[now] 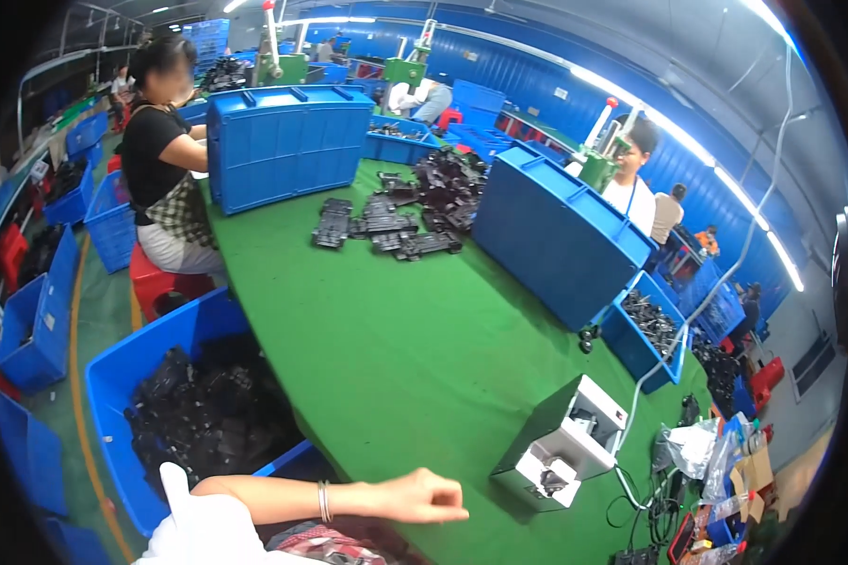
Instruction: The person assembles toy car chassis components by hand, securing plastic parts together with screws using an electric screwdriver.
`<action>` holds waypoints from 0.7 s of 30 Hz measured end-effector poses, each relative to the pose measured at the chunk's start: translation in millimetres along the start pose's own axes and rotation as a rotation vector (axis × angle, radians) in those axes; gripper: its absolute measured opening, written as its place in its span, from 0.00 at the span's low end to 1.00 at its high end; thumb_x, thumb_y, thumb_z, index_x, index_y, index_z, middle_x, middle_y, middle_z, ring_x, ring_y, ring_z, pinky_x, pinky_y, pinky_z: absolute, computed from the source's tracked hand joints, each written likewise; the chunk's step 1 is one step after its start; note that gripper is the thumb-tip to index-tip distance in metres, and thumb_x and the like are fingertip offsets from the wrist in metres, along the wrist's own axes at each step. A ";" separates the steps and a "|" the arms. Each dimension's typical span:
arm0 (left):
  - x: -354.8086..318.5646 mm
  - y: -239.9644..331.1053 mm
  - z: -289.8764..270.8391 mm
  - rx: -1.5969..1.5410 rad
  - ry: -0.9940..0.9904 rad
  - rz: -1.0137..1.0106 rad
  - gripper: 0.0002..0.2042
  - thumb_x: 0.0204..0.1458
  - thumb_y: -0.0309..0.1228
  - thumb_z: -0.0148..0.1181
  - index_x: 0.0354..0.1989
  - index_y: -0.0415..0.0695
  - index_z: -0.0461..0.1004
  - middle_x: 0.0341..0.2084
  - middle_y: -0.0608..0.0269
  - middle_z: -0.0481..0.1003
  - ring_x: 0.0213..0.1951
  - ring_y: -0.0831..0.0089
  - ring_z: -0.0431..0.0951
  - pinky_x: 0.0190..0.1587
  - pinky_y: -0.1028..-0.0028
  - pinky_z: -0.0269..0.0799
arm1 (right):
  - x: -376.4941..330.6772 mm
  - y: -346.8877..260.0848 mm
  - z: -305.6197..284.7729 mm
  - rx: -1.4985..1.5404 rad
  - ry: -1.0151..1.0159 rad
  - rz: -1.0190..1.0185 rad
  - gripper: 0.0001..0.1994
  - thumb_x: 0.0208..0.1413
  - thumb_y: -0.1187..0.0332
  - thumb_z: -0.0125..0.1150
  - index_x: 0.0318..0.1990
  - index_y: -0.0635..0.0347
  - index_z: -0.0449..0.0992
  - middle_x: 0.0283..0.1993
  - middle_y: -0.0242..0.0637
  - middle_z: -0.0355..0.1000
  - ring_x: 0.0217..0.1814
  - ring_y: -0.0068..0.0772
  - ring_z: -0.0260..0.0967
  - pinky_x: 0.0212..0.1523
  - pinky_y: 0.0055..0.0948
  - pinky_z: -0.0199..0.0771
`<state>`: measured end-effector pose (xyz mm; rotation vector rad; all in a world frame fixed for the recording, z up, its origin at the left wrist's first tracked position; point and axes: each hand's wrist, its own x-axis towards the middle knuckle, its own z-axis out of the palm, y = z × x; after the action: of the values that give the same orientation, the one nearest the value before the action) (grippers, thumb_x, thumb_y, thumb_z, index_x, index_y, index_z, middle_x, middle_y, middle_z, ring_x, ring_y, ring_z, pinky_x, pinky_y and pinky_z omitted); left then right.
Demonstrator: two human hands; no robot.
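Note:
My left hand point(426, 496) hovers over or rests at the near edge of the green-covered table point(367, 367); I cannot tell which. Its fingers are curled in, and whatever they hold, if anything, is hidden. A metal bracelet circles the wrist. My right hand is out of sight. Nearest on the table, to the right of my left hand, stands a small silver-and-black box-shaped machine point(565, 443) with an open front and a red switch. Farther off lies a pile of black moulded plastic parts point(448, 188), with several loose ones point(382, 224) in front.
Two blue crates point(292, 151) point(561, 235) stand on their sides on the table. A blue tub point(113, 395) of black parts sits left below the edge. A blue bin point(641, 325) holds small metal pieces. Cables and plastic bags point(697, 447) crowd the right. People work opposite beside green presses point(405, 71).

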<state>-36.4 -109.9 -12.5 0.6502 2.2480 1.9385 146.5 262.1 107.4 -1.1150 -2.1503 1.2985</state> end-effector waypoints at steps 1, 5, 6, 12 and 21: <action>-7.5 -7.2 -18.1 0.054 0.085 -0.032 0.16 0.50 0.40 0.57 0.19 0.40 0.70 0.13 0.66 0.70 0.17 0.82 0.67 0.21 0.79 0.63 | 5.1 16.9 11.2 0.161 -0.114 0.034 0.12 0.41 0.77 0.65 0.33 0.66 0.67 0.26 0.42 0.71 0.23 0.32 0.69 0.27 0.29 0.71; -11.9 -5.1 -73.2 0.222 0.233 -0.051 0.19 0.49 0.42 0.58 0.16 0.39 0.70 0.11 0.64 0.69 0.16 0.79 0.67 0.20 0.76 0.63 | -7.5 12.8 98.0 0.332 -0.490 0.215 0.17 0.45 0.75 0.60 0.44 0.62 0.64 0.24 0.38 0.67 0.19 0.31 0.64 0.22 0.27 0.66; -8.8 -1.7 -90.0 0.285 0.257 -0.048 0.18 0.49 0.42 0.58 0.18 0.39 0.71 0.12 0.63 0.70 0.17 0.77 0.69 0.22 0.76 0.64 | -7.0 14.6 114.1 0.374 -0.535 0.224 0.18 0.44 0.77 0.60 0.44 0.62 0.63 0.24 0.38 0.67 0.19 0.31 0.64 0.22 0.28 0.66; 25.9 -27.1 -218.0 0.613 0.580 -0.011 0.13 0.46 0.38 0.61 0.31 0.40 0.72 0.25 0.60 0.74 0.26 0.74 0.74 0.32 0.75 0.72 | 3.5 13.6 137.4 0.126 -0.591 0.230 0.14 0.47 0.76 0.58 0.40 0.60 0.63 0.25 0.39 0.66 0.20 0.30 0.63 0.22 0.30 0.68; 169.4 -86.6 -355.7 1.155 0.728 -0.317 0.33 0.40 0.49 0.61 0.56 0.51 0.59 0.56 0.51 0.53 0.59 0.52 0.51 0.58 0.46 0.47 | -17.7 -25.2 155.8 0.125 -0.565 0.383 0.13 0.43 0.77 0.65 0.35 0.63 0.67 0.24 0.37 0.68 0.23 0.29 0.68 0.25 0.26 0.69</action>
<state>-335.0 -380.7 2.4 -0.4836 3.5226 0.5861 42.2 155.1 53.5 -1.2612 -2.2456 2.1020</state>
